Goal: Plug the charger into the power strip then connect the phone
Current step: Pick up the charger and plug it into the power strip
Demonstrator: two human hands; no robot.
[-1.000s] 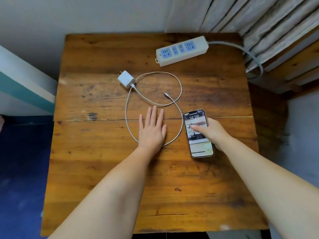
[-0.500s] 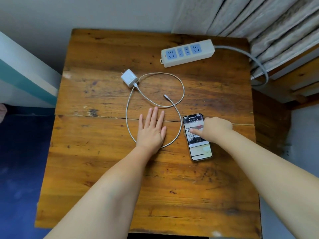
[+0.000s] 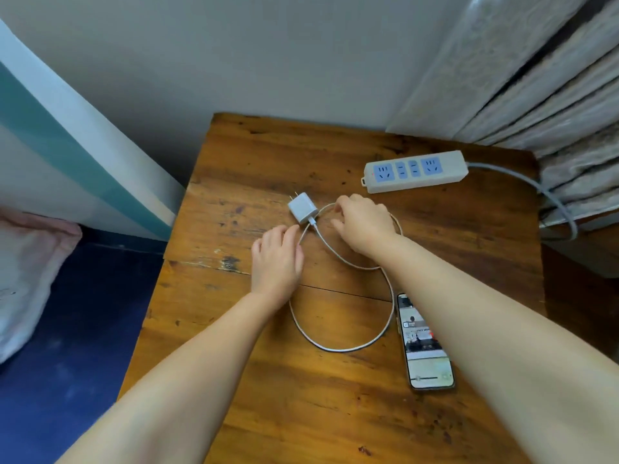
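Observation:
The white charger (image 3: 302, 207) lies on the wooden table (image 3: 335, 413), prongs pointing far-left, unplugged. Its white cable (image 3: 338, 348) loops toward me across the table. The white power strip (image 3: 415, 170) with blue sockets sits at the far right, all its sockets free. The phone (image 3: 425, 349) lies face up with its screen lit, near right, partly under my right forearm. My left hand (image 3: 276, 259) rests palm down just short of the charger, fingertips at the cable. My right hand (image 3: 363, 224) hovers right of the charger, fingers curved and apart over the cable.
The strip's grey cord (image 3: 549, 202) runs off the table's right edge. A curtain (image 3: 536, 78) hangs at the far right, touching the table corner. A wall stands behind the table. Blue floor (image 3: 67, 363) and a pale cloth (image 3: 26, 279) are to the left.
My right hand left the phone and moved up to the cable beside the charger. My left hand slid forward toward the charger. The view shifted left.

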